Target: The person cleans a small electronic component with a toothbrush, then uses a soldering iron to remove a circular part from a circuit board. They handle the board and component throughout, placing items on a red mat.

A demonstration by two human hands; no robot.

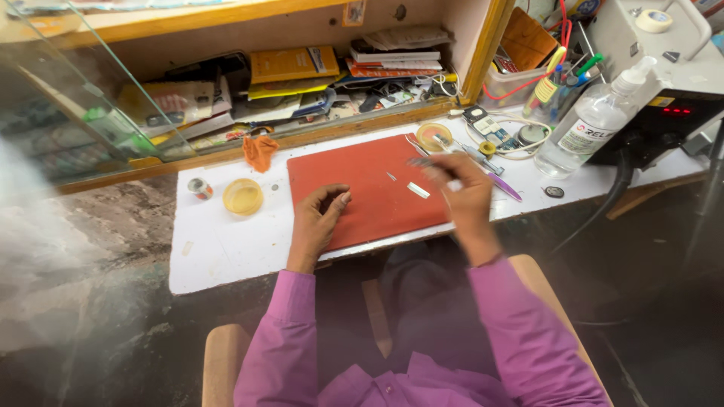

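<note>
Two small metal pieces are seen lying loose on a red mat on the white table, just beside the right hand, which is closed around a slim tool. The left hand is rested curled and empty on the mat. The pieces could be flicked off the mat and lost by a careless sweep of the tool.

Red mat, white table, orange cloth, purple sleeves.
</note>
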